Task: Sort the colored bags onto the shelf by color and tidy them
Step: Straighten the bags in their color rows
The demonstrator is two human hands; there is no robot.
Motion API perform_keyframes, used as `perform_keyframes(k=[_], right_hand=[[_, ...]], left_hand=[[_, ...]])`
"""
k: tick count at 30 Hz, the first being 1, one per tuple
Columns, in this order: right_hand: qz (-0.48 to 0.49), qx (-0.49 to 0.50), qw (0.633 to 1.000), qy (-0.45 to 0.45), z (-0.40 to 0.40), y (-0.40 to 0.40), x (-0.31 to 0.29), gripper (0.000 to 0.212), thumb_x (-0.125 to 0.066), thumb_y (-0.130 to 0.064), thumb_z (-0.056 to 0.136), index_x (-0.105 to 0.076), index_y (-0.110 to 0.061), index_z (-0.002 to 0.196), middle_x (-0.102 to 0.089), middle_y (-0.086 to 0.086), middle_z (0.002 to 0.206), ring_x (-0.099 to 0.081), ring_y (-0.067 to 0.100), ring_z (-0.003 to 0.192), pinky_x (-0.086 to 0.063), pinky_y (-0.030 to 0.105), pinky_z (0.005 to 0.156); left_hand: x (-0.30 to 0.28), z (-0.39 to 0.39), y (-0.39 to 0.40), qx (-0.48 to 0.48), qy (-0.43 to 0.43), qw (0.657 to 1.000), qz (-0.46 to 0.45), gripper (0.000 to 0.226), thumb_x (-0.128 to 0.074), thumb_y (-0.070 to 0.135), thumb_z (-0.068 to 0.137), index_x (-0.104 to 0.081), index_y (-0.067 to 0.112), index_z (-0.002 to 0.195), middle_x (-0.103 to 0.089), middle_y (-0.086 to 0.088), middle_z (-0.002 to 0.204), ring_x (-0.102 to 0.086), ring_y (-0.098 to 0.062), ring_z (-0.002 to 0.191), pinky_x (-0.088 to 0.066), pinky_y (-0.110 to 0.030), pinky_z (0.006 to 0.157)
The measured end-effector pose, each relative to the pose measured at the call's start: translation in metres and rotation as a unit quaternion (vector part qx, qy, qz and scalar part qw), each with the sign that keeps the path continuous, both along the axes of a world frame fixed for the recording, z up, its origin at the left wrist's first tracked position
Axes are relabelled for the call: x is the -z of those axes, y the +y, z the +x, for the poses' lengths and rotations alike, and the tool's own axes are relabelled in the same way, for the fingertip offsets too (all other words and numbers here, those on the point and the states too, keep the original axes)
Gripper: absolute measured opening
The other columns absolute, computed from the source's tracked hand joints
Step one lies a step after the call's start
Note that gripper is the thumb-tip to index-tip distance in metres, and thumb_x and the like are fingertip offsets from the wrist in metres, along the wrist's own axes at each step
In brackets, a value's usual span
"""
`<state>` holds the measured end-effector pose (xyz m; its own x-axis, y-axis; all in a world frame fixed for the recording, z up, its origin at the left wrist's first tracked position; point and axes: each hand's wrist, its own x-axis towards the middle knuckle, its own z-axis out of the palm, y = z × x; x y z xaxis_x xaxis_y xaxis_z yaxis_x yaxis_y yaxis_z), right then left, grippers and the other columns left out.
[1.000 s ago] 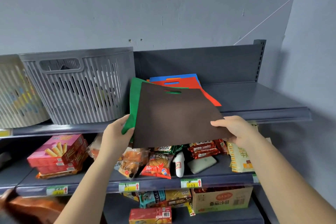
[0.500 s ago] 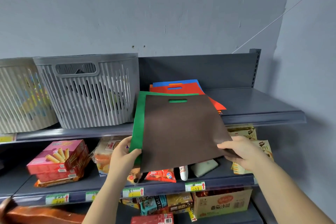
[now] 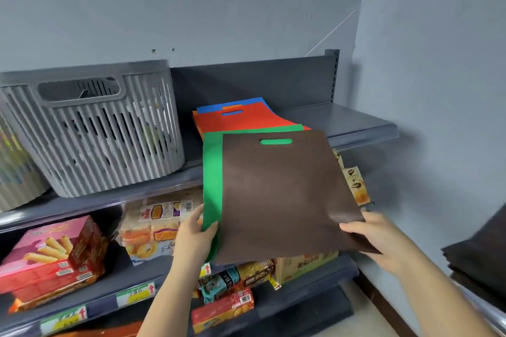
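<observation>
Hands hold two flat bags out over the near edge of the top shelf [image 3: 356,123]. Left hand [image 3: 193,238] pinches the near left corner of the green bag [image 3: 212,180]; right hand [image 3: 375,235] grips the near right corner of the brown bag [image 3: 284,194] lying on it. Farther back on the shelf lie a red bag [image 3: 246,122] and a blue bag [image 3: 254,102], just right of a grey basket [image 3: 95,128].

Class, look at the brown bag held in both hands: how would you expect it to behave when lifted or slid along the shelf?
The brown bag probably is light and thin: fingers at its lower edge hold it up. It looks fairly flat, so likely semi-stiff, though it may sag. Its matte fabric suggests little slipping.
</observation>
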<state>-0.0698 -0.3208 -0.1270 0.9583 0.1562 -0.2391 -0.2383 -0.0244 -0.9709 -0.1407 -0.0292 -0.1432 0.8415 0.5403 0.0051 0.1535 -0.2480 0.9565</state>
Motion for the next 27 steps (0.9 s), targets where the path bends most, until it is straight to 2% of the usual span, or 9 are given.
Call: perform_keyframes(k=[3,6,8,11,15,18,20,24,27], right_hand=[[-0.022,0.032,0.999,0.025,-0.039,-0.016,0.025,0.022,-0.057,0.008,0.086,-0.069,-0.004,0.101,-0.073,0.014,0.095,-0.067,0.029,0.092,-0.052,0.031,0.073],[-0.048,0.08,0.995,0.019,-0.078,-0.032,0.046,0.022,-0.058,0.009,0.084,-0.071,-0.003,0.096,-0.074,0.01,0.089,-0.068,0.027,0.089,-0.051,0.035,0.081],[-0.055,0.125,0.991,0.006,-0.103,-0.043,0.057,0.023,-0.059,0.011,0.082,-0.073,-0.005,0.091,-0.075,0.006,0.083,-0.067,0.025,0.086,-0.05,0.034,0.079],[-0.054,0.186,0.981,-0.011,-0.14,-0.059,0.065,0.027,-0.059,0.013,0.081,-0.073,-0.008,0.089,-0.075,0.004,0.085,-0.067,0.02,0.084,-0.049,0.027,0.073],[-0.028,0.254,0.967,-0.014,-0.181,-0.087,0.064,0.026,-0.058,0.009,0.083,-0.072,-0.009,0.095,-0.074,0.008,0.089,-0.069,0.024,0.085,-0.051,0.032,0.072],[-0.013,0.301,0.953,-0.018,-0.202,-0.109,0.059,0.023,-0.06,0.006,0.083,-0.072,-0.007,0.098,-0.074,0.01,0.089,-0.069,0.027,0.086,-0.052,0.034,0.073],[-0.004,0.322,0.946,-0.022,-0.212,-0.123,0.055,0.021,-0.061,0.005,0.083,-0.071,-0.009,0.096,-0.075,0.008,0.086,-0.07,0.023,0.08,-0.051,0.03,0.065],[0.01,0.349,0.936,-0.039,-0.227,-0.154,0.047,0.019,-0.061,0.003,0.084,-0.071,-0.011,0.094,-0.075,0.004,0.082,-0.071,0.016,0.07,-0.052,0.02,0.055],[0.019,0.376,0.925,-0.047,-0.236,-0.182,0.044,0.021,-0.061,0.004,0.084,-0.071,-0.013,0.093,-0.074,0.0,0.079,-0.07,0.013,0.069,-0.052,0.025,0.063]], left_hand=[[0.027,-0.017,-0.012,0.054,0.011,0.997,0.046,0.053,-0.056,0.001,0.09,-0.044,0.018,0.139,-0.061,-0.005,0.127,-0.06,-0.025,0.11,-0.049,-0.04,0.095],[0.046,-0.033,-0.031,0.112,0.001,0.986,0.126,0.052,-0.053,0.0,0.092,-0.044,0.015,0.14,-0.055,0.0,0.132,-0.052,-0.021,0.121,-0.041,-0.032,0.098],[0.059,-0.037,-0.043,0.142,-0.015,0.98,0.141,0.048,-0.052,0.001,0.093,-0.046,0.014,0.139,-0.053,0.001,0.135,-0.047,-0.019,0.127,-0.036,-0.026,0.099],[0.074,-0.04,-0.065,0.172,-0.029,0.978,0.114,0.043,-0.05,-0.001,0.093,-0.051,0.011,0.135,-0.054,0.001,0.132,-0.048,-0.018,0.126,-0.035,-0.024,0.098],[0.08,-0.046,-0.096,0.205,-0.048,0.977,0.025,0.038,-0.05,0.001,0.094,-0.057,0.013,0.129,-0.058,0.0,0.13,-0.051,-0.018,0.124,-0.036,-0.038,0.108],[0.076,-0.043,-0.119,0.239,-0.077,0.967,-0.046,0.036,-0.05,0.005,0.095,-0.059,0.025,0.124,-0.062,0.001,0.126,-0.056,-0.018,0.119,-0.039,-0.044,0.107],[0.068,-0.042,-0.139,0.272,-0.1,0.952,-0.099,0.037,-0.047,0.003,0.096,-0.062,0.03,0.116,-0.065,0.002,0.121,-0.059,-0.018,0.114,-0.042,-0.04,0.103],[0.051,-0.043,-0.179,0.322,-0.115,0.925,-0.167,0.033,-0.038,0.001,0.099,-0.063,0.022,0.108,-0.069,-0.003,0.108,-0.064,-0.014,0.097,-0.051,-0.016,0.079],[0.048,-0.038,-0.207,0.337,-0.105,0.913,-0.203,0.033,-0.036,0.002,0.1,-0.063,0.019,0.11,-0.069,-0.009,0.109,-0.065,-0.018,0.094,-0.054,-0.02,0.079]])
